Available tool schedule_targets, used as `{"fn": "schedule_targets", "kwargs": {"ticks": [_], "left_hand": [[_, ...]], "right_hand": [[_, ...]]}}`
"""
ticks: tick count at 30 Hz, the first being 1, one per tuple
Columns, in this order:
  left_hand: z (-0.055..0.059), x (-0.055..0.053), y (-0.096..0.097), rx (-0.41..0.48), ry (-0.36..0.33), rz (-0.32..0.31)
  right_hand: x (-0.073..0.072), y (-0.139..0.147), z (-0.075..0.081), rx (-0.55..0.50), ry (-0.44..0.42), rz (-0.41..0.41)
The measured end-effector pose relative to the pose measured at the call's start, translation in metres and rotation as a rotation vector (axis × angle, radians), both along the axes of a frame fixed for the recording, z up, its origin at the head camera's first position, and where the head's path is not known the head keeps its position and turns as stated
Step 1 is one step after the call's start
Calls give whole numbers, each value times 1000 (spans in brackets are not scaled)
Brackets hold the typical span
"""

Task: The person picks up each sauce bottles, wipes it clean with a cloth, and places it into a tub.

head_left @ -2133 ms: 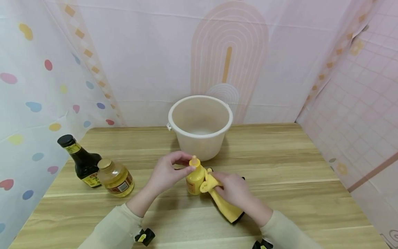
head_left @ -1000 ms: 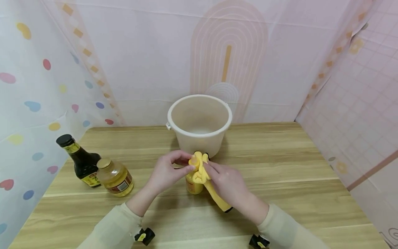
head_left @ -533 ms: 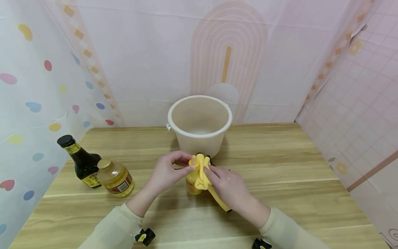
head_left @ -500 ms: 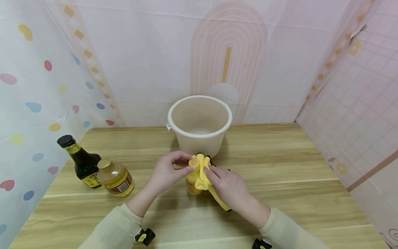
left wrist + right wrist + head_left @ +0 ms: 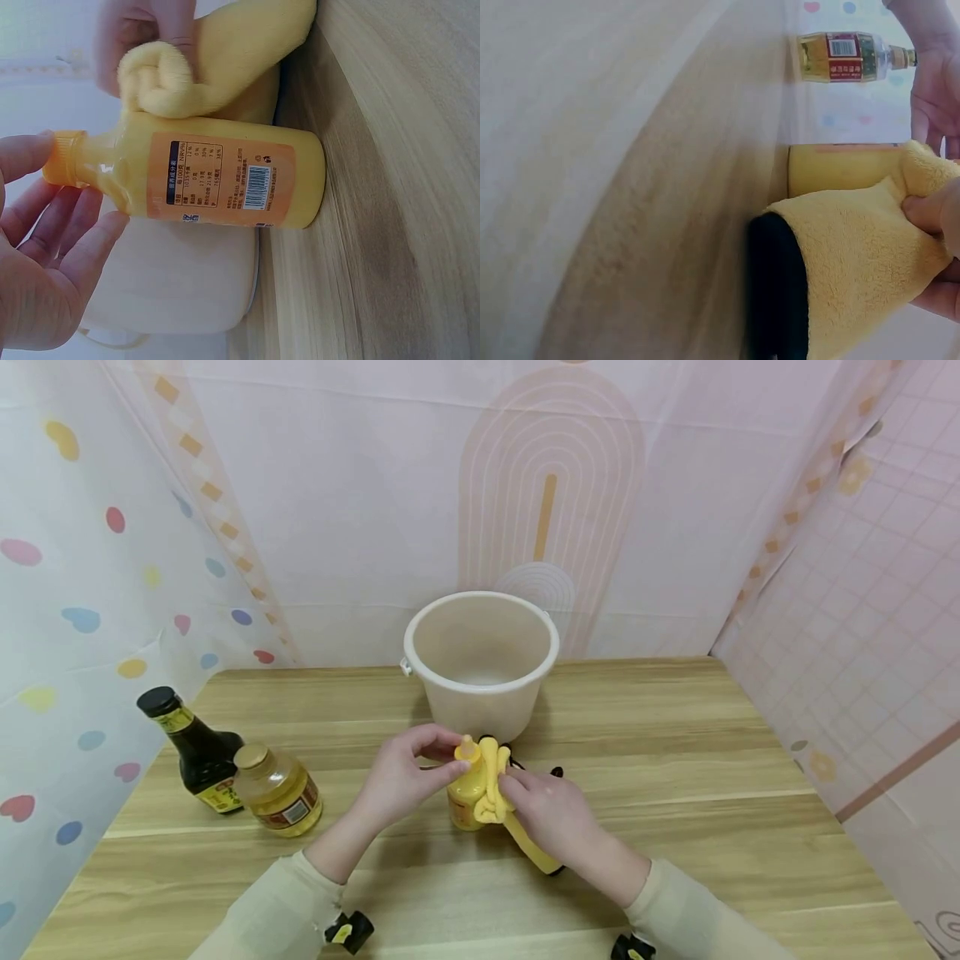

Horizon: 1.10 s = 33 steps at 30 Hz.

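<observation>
A yellow squeeze bottle (image 5: 463,800) with an orange label stands upright on the wooden table, in front of the bucket. My left hand (image 5: 408,774) pinches it at the orange cap (image 5: 64,157) between thumb and fingers. In my right hand (image 5: 555,814) is a bunched yellow cloth (image 5: 491,785) with black edging, pressed against the bottle's right side. The cloth's loose end (image 5: 847,270) hangs down toward the table. In the left wrist view the label's barcode side faces the camera. The right palm is partly hidden behind the cloth.
Behind the bottle stands a cream bucket (image 5: 483,693) with its handle down. To the left are a dark sauce bottle (image 5: 206,756) with a black cap and a jar of yellow oil (image 5: 281,793). Patterned curtains (image 5: 360,510) enclose the table (image 5: 675,760) at the back and sides.
My right hand has brought the cloth from low on the bottle's right side up to its neck, then slid it slightly back down. The left hand has stayed on the cap; the bottle has not moved.
</observation>
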<state>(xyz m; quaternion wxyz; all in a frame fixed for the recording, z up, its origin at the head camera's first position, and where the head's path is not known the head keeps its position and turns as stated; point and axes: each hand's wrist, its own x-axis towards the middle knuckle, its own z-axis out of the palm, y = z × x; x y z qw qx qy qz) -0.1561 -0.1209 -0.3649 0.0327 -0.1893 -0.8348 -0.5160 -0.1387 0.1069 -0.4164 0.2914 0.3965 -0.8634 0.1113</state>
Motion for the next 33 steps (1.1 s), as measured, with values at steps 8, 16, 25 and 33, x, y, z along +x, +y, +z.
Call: {"fn": "schedule_targets", "kwargs": {"ticks": [8, 16, 25, 33], "left_hand": [[1, 1, 1, 1, -5, -2], [1, 0, 1, 3, 4, -14], [-1, 0, 0, 3, 16, -17], [0, 0, 0, 4, 19, -11]], "right_hand": [[-3, 2, -17, 94, -127, -34], [-5, 10, -16, -10, -406, -28], [-8, 18, -3, -382, -379, -37], [-13, 14, 19, -390, -136, 51]]}}
